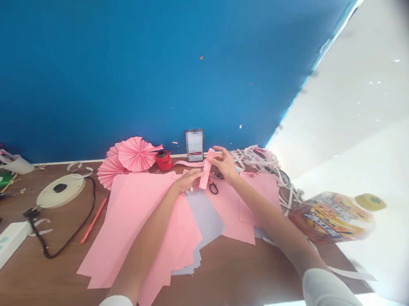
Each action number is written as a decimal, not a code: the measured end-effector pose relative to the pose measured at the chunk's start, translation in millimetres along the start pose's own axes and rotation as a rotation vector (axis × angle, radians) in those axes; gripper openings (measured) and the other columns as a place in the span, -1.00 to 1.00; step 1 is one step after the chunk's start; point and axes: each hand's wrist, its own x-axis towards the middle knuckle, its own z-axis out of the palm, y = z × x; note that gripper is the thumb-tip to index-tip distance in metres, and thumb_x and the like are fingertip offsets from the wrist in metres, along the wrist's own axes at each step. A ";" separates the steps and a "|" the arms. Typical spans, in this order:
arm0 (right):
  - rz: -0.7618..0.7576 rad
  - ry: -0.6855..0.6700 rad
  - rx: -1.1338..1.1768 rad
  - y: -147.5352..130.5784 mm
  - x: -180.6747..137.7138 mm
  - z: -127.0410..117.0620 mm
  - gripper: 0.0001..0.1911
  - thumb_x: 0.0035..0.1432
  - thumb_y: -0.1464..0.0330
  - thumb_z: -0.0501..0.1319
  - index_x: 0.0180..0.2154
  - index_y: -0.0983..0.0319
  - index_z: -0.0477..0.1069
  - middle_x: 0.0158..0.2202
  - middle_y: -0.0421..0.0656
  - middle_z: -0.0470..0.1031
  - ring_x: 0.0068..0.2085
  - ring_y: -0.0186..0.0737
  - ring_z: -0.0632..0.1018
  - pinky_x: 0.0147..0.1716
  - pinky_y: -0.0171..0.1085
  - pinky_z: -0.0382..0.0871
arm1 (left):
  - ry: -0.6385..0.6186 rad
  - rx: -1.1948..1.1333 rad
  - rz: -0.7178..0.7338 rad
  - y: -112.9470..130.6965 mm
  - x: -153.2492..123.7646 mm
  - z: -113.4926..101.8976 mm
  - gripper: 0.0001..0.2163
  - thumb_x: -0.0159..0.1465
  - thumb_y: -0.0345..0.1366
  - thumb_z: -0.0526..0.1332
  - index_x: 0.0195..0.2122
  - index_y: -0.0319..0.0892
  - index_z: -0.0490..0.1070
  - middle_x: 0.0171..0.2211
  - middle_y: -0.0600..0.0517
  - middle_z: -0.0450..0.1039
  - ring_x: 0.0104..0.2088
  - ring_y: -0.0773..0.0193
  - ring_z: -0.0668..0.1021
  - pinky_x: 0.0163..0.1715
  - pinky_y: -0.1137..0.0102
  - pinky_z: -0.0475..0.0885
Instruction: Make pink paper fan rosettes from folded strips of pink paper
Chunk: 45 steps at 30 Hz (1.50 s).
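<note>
A narrow folded strip of pink paper (205,177) is held tilted between my two hands above the desk. The fingers of my left hand (189,180) grip its lower left side. Near its top, my right hand (225,162) pinches it between thumb and fingers. Just below the strip lie scissors (213,188), of which a dark handle loop shows. Large pink paper sheets (135,208) spread under my left arm, with bluish-grey sheets (206,215) among them. Smaller pink sheets (258,191) lie beneath my right arm.
Pink pleated paper rosettes (139,154), a red round container (164,160) and a phone (195,145) stand along the blue wall. White paper strips (260,161) pile at right beside a drink bottle (333,215). A white disc (61,191), black cable (58,252) and red pen (94,219) lie left.
</note>
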 end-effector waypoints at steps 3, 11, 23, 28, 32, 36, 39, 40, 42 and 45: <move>-0.045 0.022 -0.043 0.8 1.0 -1.9 -0.40 -0.13 0.19 0.38 -0.03 0.16 0.28 -0.43 -0.30 0.46 -0.38 -0.32 0.49 -0.30 -0.28 0.40 | 0.116 0.158 0.109 -4.2 7.8 3.0 -0.66 0.23 -0.10 0.17 -0.20 -0.29 0.53 -0.31 -0.14 0.57 -0.28 0.19 0.57 -0.20 0.34 0.41; -0.030 0.031 -0.094 8.6 2.0 -3.7 -0.35 -0.11 0.17 0.35 0.03 0.15 0.23 -0.42 -0.28 0.46 -0.38 -0.29 0.50 -0.31 -0.29 0.40 | 0.242 0.243 0.154 -8.3 12.0 8.2 -0.63 0.25 -0.04 0.11 -0.36 -0.28 0.49 -0.56 -0.03 0.47 -0.52 0.28 0.52 -0.48 0.43 0.36; 0.022 -0.157 -0.044 -12.2 2.2 -9.7 -0.38 -0.03 0.17 0.32 0.06 0.13 0.21 -0.38 -0.28 0.45 -0.36 -0.32 0.49 -0.34 -0.31 0.40 | 0.061 -0.078 0.080 0.1 4.3 12.8 -0.56 0.18 0.00 0.23 -0.17 -0.34 0.49 -0.34 -0.18 0.54 -0.37 0.19 0.56 -0.39 0.38 0.39; 0.033 -0.317 -0.158 -15.7 -0.7 -7.8 -0.49 0.02 0.18 0.28 0.01 0.12 0.28 -0.36 -0.25 0.47 -0.39 -0.32 0.48 -0.40 -0.32 0.38 | 0.043 -0.169 0.088 -0.1 3.9 12.2 -0.59 0.08 -0.13 0.37 -0.12 -0.28 0.46 -0.33 -0.12 0.53 -0.30 0.21 0.56 -0.28 0.38 0.39; -0.068 -0.287 -0.432 -23.8 7.7 -24.9 -0.60 0.09 0.23 0.21 -0.01 0.15 0.31 -0.19 -0.15 0.52 -0.25 -0.26 0.52 -0.25 -0.26 0.39 | 0.137 -0.273 0.160 3.3 3.5 5.4 -0.62 0.06 -0.16 0.39 -0.15 -0.25 0.44 -0.33 -0.06 0.50 -0.31 0.27 0.55 -0.31 0.41 0.40; -0.106 -0.091 -0.972 -41.3 16.7 -60.7 -0.68 0.12 0.34 0.13 -0.05 0.18 0.37 -0.23 -0.13 0.55 -0.27 -0.21 0.52 -0.21 -0.24 0.32 | 0.296 -0.378 0.257 5.1 2.1 -6.9 -0.63 0.02 -0.14 0.41 -0.20 -0.20 0.42 -0.34 0.02 0.47 -0.38 0.35 0.51 -0.42 0.47 0.39; -0.012 -0.067 -1.270 -53.2 17.1 -80.7 -0.73 0.08 0.39 0.11 -0.15 0.20 0.44 -0.32 -0.11 0.56 -0.33 -0.19 0.51 -0.31 -0.28 0.27 | 0.362 -0.463 0.316 4.5 0.8 -15.2 -0.65 0.02 -0.15 0.41 -0.22 -0.18 0.41 -0.36 0.07 0.46 -0.37 0.38 0.50 -0.41 0.50 0.38; 0.028 -0.099 -1.318 -55.8 16.2 -84.1 -0.75 0.07 0.39 0.11 -0.20 0.21 0.46 -0.33 -0.10 0.56 -0.34 -0.19 0.51 -0.35 -0.30 0.25 | 0.375 -0.488 0.337 4.1 0.4 -17.2 -0.65 0.02 -0.15 0.41 -0.23 -0.17 0.41 -0.37 0.08 0.45 -0.37 0.39 0.50 -0.41 0.50 0.38; 0.096 -0.171 -1.381 -58.8 13.9 -86.0 -0.80 0.03 0.39 0.13 -0.29 0.21 0.49 -0.34 -0.09 0.55 -0.36 -0.20 0.51 -0.39 -0.32 0.23 | 0.395 -0.503 0.341 3.4 -0.5 -19.5 -0.67 0.04 -0.16 0.40 -0.25 -0.17 0.40 -0.38 0.08 0.45 -0.36 0.39 0.49 -0.40 0.51 0.38; 0.201 -0.311 -1.428 -57.7 10.7 -80.1 -0.82 -0.01 0.40 0.15 -0.37 0.20 0.52 -0.35 -0.08 0.56 -0.35 -0.18 0.52 -0.41 -0.32 0.24 | 0.408 -0.477 0.289 1.3 -1.0 -19.2 -0.70 0.07 -0.16 0.38 -0.25 -0.17 0.39 -0.40 0.09 0.44 -0.39 0.40 0.48 -0.42 0.50 0.37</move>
